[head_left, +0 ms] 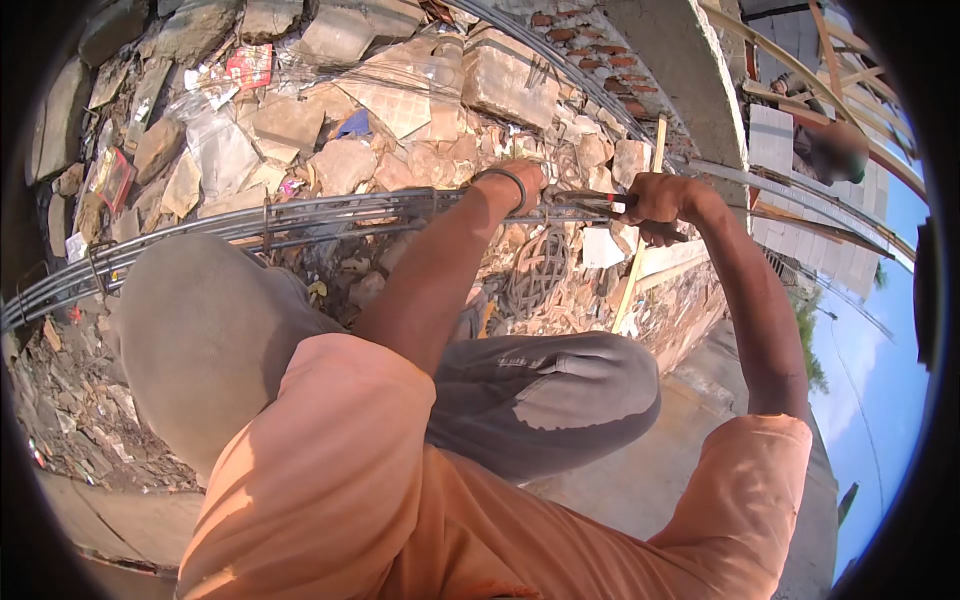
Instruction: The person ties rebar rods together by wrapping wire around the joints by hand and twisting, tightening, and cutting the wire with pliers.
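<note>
Ground: broken concrete, stones and brick rubble (pixel 345 165) in sunlight, mixed with plastic scraps; a concrete beam (pixel 685 65) slants across the upper right, beyond the right hand, with sky and timber farther out. Main item: a bundle of steel bars (pixel 350 207), long, thin and dull grey, slightly curved in this wide view, running from the far left, under the left hand and on past the right hand. Narrow metal loops (pixel 267 225) surround the bundle to the left of the left hand. Left hand (pixel 520 182), wearing a dark bracelet (pixel 520 190), is at the bars with fingers bent; whether it grips a bar or wire cannot be told. Right hand (pixel 660 205) is closed around the handles of metal pincers (pixel 588 199), whose head points toward the left hand and lies at the bars, just beside its fingers. Edges: a pale wooden strip (pixel 640 255) stands close by the right hand; a coil of net-like material (pixel 540 270) lies below the gap between the hands; the wearer's knees (pixel 590 395) sit nearer the body. Open air shows below the right forearm. A second person (pixel 838 152) is well apart, beyond the right hand.
</note>
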`<state>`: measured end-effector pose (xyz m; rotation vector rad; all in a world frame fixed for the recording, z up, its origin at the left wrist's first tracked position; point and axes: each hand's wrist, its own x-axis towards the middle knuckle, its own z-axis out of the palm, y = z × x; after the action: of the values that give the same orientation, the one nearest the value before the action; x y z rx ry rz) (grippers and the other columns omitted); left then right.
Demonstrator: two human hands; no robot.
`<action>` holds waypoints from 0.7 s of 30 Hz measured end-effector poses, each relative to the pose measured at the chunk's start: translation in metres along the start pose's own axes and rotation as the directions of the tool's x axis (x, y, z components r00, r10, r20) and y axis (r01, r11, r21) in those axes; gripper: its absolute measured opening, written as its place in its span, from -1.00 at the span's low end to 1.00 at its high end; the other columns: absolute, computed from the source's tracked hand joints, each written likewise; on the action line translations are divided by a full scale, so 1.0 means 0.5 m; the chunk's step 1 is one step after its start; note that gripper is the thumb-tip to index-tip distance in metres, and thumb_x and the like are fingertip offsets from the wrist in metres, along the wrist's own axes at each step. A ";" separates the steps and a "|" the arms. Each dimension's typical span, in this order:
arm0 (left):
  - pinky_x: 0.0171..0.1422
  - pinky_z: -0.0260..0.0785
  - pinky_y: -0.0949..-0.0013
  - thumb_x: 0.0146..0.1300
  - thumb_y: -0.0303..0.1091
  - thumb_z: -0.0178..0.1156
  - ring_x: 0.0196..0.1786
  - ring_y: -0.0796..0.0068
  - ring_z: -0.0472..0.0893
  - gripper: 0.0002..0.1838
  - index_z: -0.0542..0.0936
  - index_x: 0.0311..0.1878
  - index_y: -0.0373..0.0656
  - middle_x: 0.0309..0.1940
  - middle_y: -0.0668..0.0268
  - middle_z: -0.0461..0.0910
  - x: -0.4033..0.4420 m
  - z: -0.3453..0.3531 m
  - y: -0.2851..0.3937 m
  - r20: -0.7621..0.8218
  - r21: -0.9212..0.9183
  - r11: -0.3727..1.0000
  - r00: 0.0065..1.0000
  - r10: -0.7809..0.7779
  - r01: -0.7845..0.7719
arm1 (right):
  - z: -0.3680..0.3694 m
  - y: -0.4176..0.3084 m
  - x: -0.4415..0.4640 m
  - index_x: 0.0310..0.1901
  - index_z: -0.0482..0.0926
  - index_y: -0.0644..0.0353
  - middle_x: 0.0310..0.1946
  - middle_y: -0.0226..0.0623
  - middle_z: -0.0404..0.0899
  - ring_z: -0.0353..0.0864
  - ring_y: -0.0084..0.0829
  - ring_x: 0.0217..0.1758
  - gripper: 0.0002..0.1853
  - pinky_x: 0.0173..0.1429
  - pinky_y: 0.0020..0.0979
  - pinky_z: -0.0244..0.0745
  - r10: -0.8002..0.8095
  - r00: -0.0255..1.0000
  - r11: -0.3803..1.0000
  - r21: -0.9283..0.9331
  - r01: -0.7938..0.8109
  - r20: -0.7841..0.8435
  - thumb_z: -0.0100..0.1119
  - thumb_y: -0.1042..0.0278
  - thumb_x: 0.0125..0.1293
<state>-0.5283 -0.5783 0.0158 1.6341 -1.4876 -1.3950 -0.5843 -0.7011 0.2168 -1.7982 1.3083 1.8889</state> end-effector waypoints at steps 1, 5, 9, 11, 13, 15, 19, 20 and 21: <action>0.25 0.42 0.15 0.22 -0.22 0.28 0.17 0.07 0.56 -0.63 0.63 0.06 -0.16 0.09 0.04 0.59 0.007 0.003 -0.005 0.001 -0.014 1.000 1.000 -0.003 0.003 | -0.005 0.006 0.004 -0.23 0.55 0.44 -0.56 -0.09 0.62 0.66 -0.28 -0.59 -0.67 -0.56 -0.32 0.61 -0.001 0.999 0.992 0.125 -0.005 0.049 0.21 0.23 0.36; 0.32 0.38 0.19 0.23 -0.24 0.27 0.24 0.12 0.51 -0.57 0.59 0.19 0.01 0.17 0.11 0.55 0.040 0.026 -0.026 0.035 -0.069 0.997 0.999 -0.034 0.036 | 0.023 0.034 0.009 0.02 0.40 0.38 -0.45 -0.05 0.62 0.69 -0.26 -0.53 -0.42 -0.53 -0.32 0.68 -0.170 0.983 0.940 0.310 0.143 0.065 0.47 0.21 0.12; 0.32 0.38 0.17 0.24 -0.26 0.25 0.25 0.12 0.50 -0.57 0.57 0.21 0.04 0.20 0.13 0.53 0.068 0.041 -0.038 0.056 -0.093 0.994 0.997 -0.060 0.065 | 0.057 0.028 0.010 0.13 0.32 0.39 -0.33 -0.01 0.61 0.69 -0.27 -0.49 -0.17 -0.52 -0.33 0.59 -0.093 0.994 0.989 0.109 0.099 -0.057 0.62 0.29 -0.14; 0.31 0.39 0.16 0.24 -0.27 0.25 0.25 0.12 0.51 -0.56 0.57 0.22 0.04 0.19 0.14 0.54 0.060 0.035 -0.032 0.053 -0.097 0.993 0.996 -0.065 0.070 | 0.056 0.022 0.003 0.13 0.32 0.37 -0.22 0.00 0.60 0.69 -0.23 -0.42 -0.24 -0.38 -0.27 0.62 -0.133 0.982 0.991 -0.048 0.128 -0.133 0.54 0.32 -0.08; 0.30 0.40 0.15 0.25 -0.28 0.25 0.24 0.12 0.52 -0.56 0.56 0.22 0.04 0.19 0.14 0.54 0.049 0.026 -0.027 0.056 -0.097 0.992 0.996 -0.070 0.075 | 0.061 0.008 -0.008 0.15 0.33 0.38 -0.11 0.00 0.57 0.68 -0.19 -0.27 -0.29 -0.19 -0.23 0.62 -0.221 0.945 0.941 -0.307 0.142 -0.241 0.45 0.34 -0.03; 0.29 0.41 0.14 0.25 -0.30 0.24 0.23 0.12 0.53 -0.56 0.56 0.22 0.04 0.19 0.15 0.54 0.044 0.022 -0.023 0.068 -0.101 0.992 0.995 -0.070 0.077 | 0.081 -0.011 -0.029 0.18 0.33 0.41 0.02 -0.01 0.53 0.65 -0.15 -0.05 -0.31 0.05 -0.19 0.56 -0.372 0.866 0.772 -0.630 0.087 -0.336 0.36 0.34 0.00; 0.27 0.43 0.14 0.25 -0.33 0.22 0.22 0.11 0.54 -0.58 0.57 0.21 0.01 0.17 0.13 0.55 0.034 0.015 -0.015 0.064 -0.094 0.993 0.996 -0.065 0.071 | 0.117 -0.012 -0.009 0.19 0.39 0.31 0.14 -0.13 0.46 0.35 -0.25 0.35 -0.54 0.36 -0.15 0.28 -0.444 0.735 0.556 -0.801 -0.221 -0.512 0.09 0.43 0.23; 0.27 0.43 0.15 0.25 -0.34 0.21 0.21 0.11 0.54 -0.58 0.57 0.20 0.00 0.17 0.13 0.55 0.030 0.016 -0.013 0.059 -0.086 0.994 0.996 -0.060 0.065 | 0.120 -0.020 -0.005 0.19 0.40 0.31 0.13 -0.15 0.48 0.44 -0.23 0.28 -0.59 0.29 -0.12 0.36 -0.411 0.755 0.534 -0.806 -0.255 -0.511 0.03 0.46 0.30; 0.27 0.43 0.15 0.25 -0.35 0.21 0.21 0.10 0.54 -0.59 0.58 0.20 -0.01 0.17 0.13 0.55 0.029 0.015 -0.014 0.053 -0.078 0.995 0.997 -0.053 0.057 | 0.119 -0.027 -0.002 0.19 0.40 0.32 0.13 -0.15 0.49 0.47 -0.22 0.25 -0.59 0.25 -0.12 0.39 -0.340 0.797 0.563 -0.787 -0.252 -0.499 0.02 0.45 0.31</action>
<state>-0.5341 -0.5880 0.0025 1.6125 -1.4059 -1.5163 -0.6157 -0.6508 0.2032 -3.0906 0.3468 2.1634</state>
